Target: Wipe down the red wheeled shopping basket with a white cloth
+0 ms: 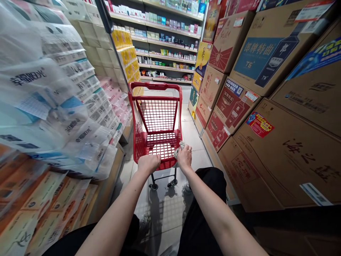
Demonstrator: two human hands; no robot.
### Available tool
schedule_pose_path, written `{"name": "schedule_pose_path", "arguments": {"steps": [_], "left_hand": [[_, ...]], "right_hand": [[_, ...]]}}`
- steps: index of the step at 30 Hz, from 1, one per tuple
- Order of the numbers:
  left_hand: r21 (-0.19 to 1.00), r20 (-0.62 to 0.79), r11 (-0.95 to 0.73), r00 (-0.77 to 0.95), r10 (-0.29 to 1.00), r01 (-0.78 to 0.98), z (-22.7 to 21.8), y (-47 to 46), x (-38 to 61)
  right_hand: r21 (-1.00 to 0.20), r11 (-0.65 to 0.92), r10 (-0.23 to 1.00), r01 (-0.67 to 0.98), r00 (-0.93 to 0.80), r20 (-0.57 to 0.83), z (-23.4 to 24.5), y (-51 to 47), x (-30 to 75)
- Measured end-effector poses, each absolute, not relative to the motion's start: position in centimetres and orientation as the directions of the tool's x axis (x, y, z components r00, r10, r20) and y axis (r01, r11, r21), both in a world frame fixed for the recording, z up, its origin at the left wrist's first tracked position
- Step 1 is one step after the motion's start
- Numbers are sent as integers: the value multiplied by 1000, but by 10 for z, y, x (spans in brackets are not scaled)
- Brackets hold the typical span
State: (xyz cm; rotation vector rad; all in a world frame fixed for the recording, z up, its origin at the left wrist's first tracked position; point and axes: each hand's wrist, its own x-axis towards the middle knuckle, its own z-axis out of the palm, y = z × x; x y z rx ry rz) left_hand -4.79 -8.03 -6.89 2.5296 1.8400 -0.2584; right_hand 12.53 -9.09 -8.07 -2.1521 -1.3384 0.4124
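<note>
The left grip (pixel 149 164) curls closed over the near rim of a red shopping cart (pixel 156 86), low centre; the right grip (pixel 184 158) pinches a crumpled white wrapper (pixel 179 149) against that rim, an even two-handed hold, with cartons (pixel 277 71) right and wrapped tissue packs (pixel 39 92) left.

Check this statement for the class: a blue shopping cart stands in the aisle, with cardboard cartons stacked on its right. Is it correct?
No. The head view shows that the shopping cart is red, not blue. It stands in the aisle, with the cardboard cartons stacked on its right.
</note>
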Motion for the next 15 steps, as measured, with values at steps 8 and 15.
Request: {"name": "schedule_pose_path", "arguments": {"steps": [8,15], "left_hand": [[-79,-164,-440,424,891,894,-66,-82,-58],[70,-178,-304,311,933,950,-66,-82,-33]], "right_hand": [[-516,-338,917,787,399,7,-61,-47,131],[-541,-348,885,766,458,79,-73,-40,134]]}}
